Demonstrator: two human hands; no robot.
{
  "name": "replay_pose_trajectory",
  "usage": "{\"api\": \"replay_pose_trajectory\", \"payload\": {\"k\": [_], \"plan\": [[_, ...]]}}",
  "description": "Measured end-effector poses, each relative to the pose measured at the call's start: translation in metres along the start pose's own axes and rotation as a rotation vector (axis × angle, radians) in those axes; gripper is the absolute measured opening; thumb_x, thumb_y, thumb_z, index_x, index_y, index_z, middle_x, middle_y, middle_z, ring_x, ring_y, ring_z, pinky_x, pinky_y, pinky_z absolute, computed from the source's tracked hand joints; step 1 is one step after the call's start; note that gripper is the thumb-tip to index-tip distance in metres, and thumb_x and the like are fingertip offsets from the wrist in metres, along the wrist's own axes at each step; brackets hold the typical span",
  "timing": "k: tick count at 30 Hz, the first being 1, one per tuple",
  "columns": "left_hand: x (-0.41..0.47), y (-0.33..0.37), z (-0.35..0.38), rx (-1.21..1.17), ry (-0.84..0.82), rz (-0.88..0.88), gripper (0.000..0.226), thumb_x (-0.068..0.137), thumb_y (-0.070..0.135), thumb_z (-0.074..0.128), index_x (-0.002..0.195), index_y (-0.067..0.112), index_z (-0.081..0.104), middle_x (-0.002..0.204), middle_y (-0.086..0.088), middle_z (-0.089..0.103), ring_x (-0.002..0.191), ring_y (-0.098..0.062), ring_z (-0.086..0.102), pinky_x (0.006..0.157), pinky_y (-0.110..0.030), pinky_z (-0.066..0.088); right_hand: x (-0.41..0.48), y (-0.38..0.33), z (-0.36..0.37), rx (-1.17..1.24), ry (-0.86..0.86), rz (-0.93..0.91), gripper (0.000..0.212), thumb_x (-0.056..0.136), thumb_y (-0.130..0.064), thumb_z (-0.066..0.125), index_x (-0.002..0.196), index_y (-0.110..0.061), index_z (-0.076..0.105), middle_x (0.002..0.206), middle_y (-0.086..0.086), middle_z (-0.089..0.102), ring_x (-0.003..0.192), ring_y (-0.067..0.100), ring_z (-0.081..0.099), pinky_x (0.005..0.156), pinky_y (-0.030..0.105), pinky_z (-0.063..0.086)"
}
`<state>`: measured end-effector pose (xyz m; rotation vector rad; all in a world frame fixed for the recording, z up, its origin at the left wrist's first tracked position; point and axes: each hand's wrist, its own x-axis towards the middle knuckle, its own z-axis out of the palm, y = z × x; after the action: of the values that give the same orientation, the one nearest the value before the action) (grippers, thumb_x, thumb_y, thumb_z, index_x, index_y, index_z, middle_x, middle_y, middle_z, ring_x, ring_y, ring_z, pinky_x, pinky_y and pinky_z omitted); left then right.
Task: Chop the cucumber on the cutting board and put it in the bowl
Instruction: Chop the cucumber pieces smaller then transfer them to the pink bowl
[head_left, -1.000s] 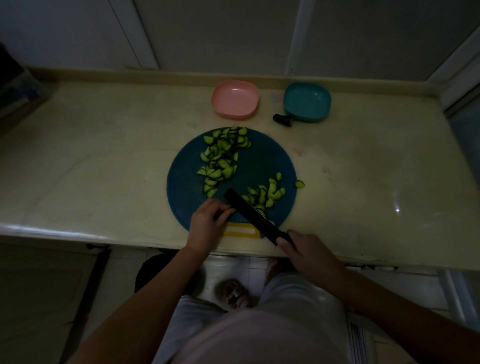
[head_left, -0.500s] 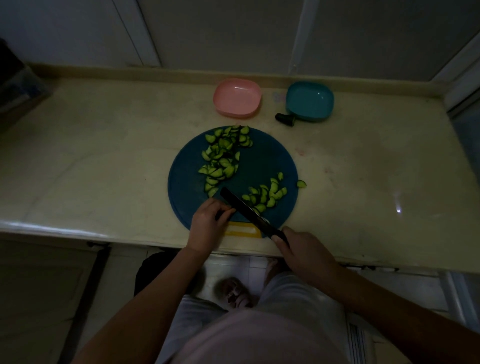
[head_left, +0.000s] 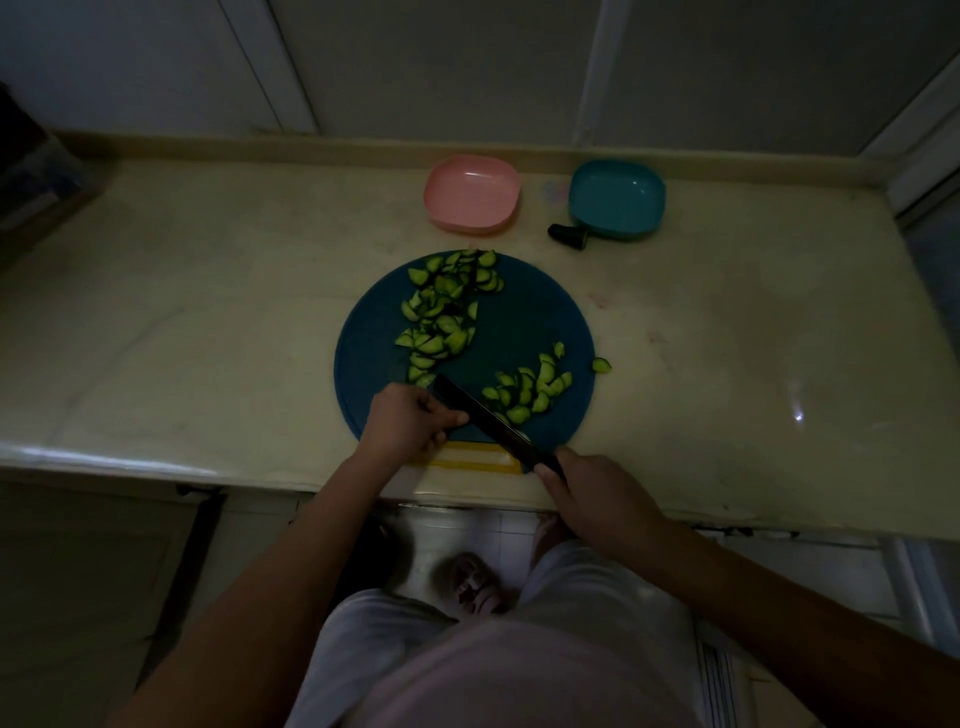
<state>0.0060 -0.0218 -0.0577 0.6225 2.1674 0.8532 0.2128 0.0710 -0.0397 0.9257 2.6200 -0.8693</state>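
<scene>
A round dark blue cutting board (head_left: 524, 322) lies on the counter. A heap of chopped cucumber pieces (head_left: 447, 312) covers its upper left, and a second heap (head_left: 530, 389) lies to the right of the blade. One piece (head_left: 601, 365) sits just off the board's right rim. My right hand (head_left: 587, 493) grips the handle of a black knife (head_left: 483, 421), whose blade points up-left across the board's near part. My left hand (head_left: 410, 421), fingers curled, holds something small against the blade's left side; what it holds is hidden.
A pink bowl (head_left: 471, 193) and a teal bowl (head_left: 616, 197) stand at the back of the counter, with a dark cucumber end (head_left: 568, 235) in front of the teal one. A yellow strip (head_left: 472, 460) lies under the board's near rim. The counter's front edge (head_left: 156, 467) is close.
The knife has shifted slightly left and toward the left hand. The cucumber heaps and bowls have not moved.
</scene>
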Motion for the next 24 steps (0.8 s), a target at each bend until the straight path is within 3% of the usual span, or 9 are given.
{"api": "replay_pose_trajectory", "payload": {"k": [10, 15, 19, 24], "plan": [[0.001, 0.007, -0.009, -0.034, -0.107, -0.053, 0.028, 0.075, 0.022, 0.077, 0.059, 0.008, 0.06, 0.038, 0.005, 0.055, 0.031, 0.0, 0.044, 0.034, -0.014, 0.035, -0.017, 0.016, -0.003, 0.016, -0.011, 0.029, 0.036, 0.099, -0.036, 0.035, 0.1, -0.006, 0.054, 0.091, 0.014, 0.065, 0.078, 0.026, 0.06, 0.057, 0.029, 0.032], [0.0, 0.008, -0.01, -0.046, -0.138, -0.041, 0.023, 0.075, 0.019, 0.077, 0.063, 0.006, 0.061, 0.041, 0.003, 0.058, 0.034, -0.001, 0.049, 0.037, -0.013, 0.039, -0.025, 0.023, -0.004, 0.106, -0.036, 0.061, 0.026, 0.098, -0.035, 0.036, 0.08, -0.017, 0.043, 0.066, -0.006, 0.048, 0.058, 0.01, 0.045, 0.047, 0.017, 0.028], [-0.002, 0.005, -0.005, -0.047, -0.09, 0.006, 0.027, 0.075, 0.02, 0.077, 0.062, 0.005, 0.058, 0.039, 0.001, 0.056, 0.033, -0.004, 0.048, 0.036, -0.016, 0.04, -0.029, 0.024, -0.01, 0.15, -0.043, 0.045, 0.033, 0.098, -0.032, 0.039, 0.066, -0.03, 0.032, 0.062, -0.01, 0.043, 0.056, 0.01, 0.045, 0.051, 0.027, 0.03], [-0.001, 0.004, -0.003, -0.003, -0.073, 0.047, 0.029, 0.077, 0.021, 0.075, 0.064, 0.003, 0.057, 0.04, 0.0, 0.054, 0.03, -0.004, 0.046, 0.035, -0.015, 0.037, -0.028, 0.021, -0.014, 0.155, -0.051, 0.02, 0.033, 0.098, -0.032, 0.039, 0.066, -0.031, 0.032, 0.062, -0.011, 0.043, 0.059, 0.013, 0.047, 0.056, 0.03, 0.033]]}}
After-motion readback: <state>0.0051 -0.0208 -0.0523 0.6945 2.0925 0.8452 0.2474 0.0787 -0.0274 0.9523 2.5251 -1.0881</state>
